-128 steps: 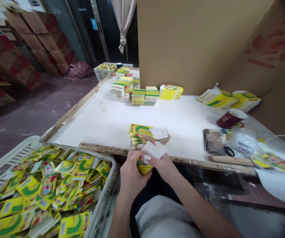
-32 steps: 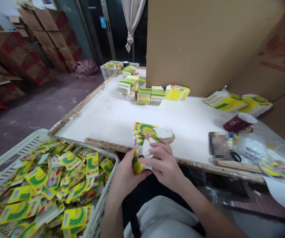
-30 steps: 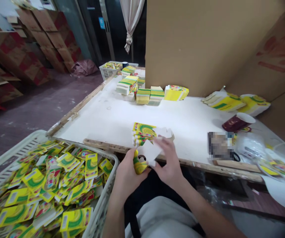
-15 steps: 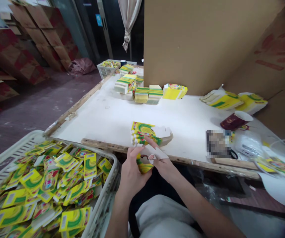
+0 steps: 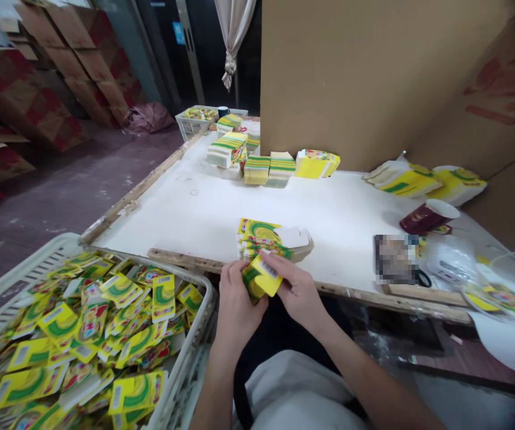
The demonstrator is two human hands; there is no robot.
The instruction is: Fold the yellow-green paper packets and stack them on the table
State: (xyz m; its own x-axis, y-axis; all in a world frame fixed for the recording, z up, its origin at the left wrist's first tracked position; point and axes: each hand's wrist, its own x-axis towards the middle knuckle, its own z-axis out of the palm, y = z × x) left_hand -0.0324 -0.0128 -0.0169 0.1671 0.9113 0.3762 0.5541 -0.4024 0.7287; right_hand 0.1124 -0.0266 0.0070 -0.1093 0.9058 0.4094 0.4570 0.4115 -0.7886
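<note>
Between my two hands, just past the table's near edge, is a small yellow and green carton (image 5: 261,278) with a barcode on its upturned face. My left hand (image 5: 238,307) wraps round its left side. On the right side, my right hand (image 5: 299,289) pinches it near the barcode, thumb and fingers closed. Right behind the hands, a small pile of flat printed cartons (image 5: 261,232) lies on the table, with white flaps pointing right. To the left stands a white plastic basket (image 5: 201,307) heaped with yellow cartons (image 5: 120,291).
Stacks of flat cartons (image 5: 270,170) stand at the back of the white table (image 5: 177,206), before a tall cardboard sheet (image 5: 374,77). On the right lie a tipped maroon cup (image 5: 421,218) and a clear plastic bag (image 5: 450,263). Wooden strips (image 5: 181,258) edge the table.
The carton has turned from showing its white inside and open end to showing a yellow barcode face. My right hand's extended index finger has drawn in, and that hand now grips the carton.
</note>
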